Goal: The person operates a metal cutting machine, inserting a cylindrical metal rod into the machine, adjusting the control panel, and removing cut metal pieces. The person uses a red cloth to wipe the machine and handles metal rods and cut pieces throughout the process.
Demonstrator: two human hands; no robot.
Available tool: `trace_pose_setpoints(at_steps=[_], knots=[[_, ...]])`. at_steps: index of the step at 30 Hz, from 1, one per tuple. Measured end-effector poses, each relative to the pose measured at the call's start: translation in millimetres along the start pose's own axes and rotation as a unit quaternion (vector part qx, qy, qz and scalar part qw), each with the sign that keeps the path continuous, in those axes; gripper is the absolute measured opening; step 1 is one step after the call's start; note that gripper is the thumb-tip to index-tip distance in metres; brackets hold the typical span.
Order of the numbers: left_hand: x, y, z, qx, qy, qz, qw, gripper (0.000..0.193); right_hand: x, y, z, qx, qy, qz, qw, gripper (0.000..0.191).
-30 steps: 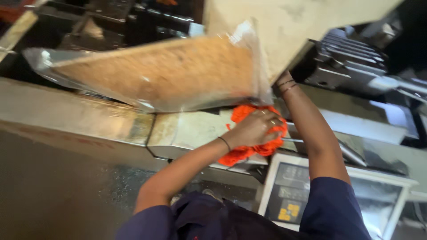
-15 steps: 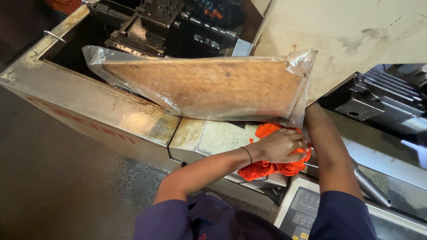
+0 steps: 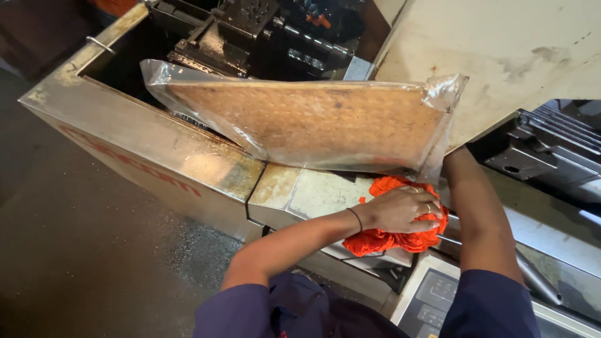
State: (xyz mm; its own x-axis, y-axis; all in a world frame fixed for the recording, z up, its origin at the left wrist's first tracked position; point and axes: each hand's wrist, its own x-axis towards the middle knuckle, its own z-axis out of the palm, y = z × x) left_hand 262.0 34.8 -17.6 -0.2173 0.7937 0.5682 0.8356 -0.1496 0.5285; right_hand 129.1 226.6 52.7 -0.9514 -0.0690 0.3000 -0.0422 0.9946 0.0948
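My left hand (image 3: 400, 209) presses a bunch of orange cleaning rag (image 3: 394, 235) against the pale metal ledge (image 3: 307, 191) of a machine housing. My right arm reaches up behind a flat brown board wrapped in clear plastic (image 3: 313, 122); the right hand itself is hidden behind the board's lower right corner and holds it tilted up over the ledge. The board covers part of the machine opening.
A long stained metal casing (image 3: 144, 150) runs diagonally at left, with dark machine parts (image 3: 250, 25) inside the opening. A control panel (image 3: 432, 300) lies below my arms. A beige panel (image 3: 501, 56) stands at upper right. The dark floor (image 3: 75, 250) carries metal grit.
The view has swung so the casing and floor show more at left. The board stays lifted and my left hand keeps the orange rag on the ledge, shifted slightly.
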Motion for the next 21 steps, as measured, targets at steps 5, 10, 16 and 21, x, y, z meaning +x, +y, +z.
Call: trace_pose_setpoints(at_steps=[5,10,16,21], knots=[[-1,-2,0,0.013,0.005,0.005,1.000,0.039,1,7,-3,0.000,0.003,0.001,1.000,0.020],[1,-7,-1,0.008,0.008,0.012,1.000,0.038,4,7,-8,0.000,0.005,-0.005,1.000,0.021],[-1,-9,-8,-0.018,0.019,0.038,0.999,0.034,8,-13,-7,0.005,0.013,-0.015,1.000,0.023],[-1,-8,-7,-0.010,-0.002,0.020,1.000,0.036,7,-29,-2,0.009,0.019,-0.022,1.000,0.024]])
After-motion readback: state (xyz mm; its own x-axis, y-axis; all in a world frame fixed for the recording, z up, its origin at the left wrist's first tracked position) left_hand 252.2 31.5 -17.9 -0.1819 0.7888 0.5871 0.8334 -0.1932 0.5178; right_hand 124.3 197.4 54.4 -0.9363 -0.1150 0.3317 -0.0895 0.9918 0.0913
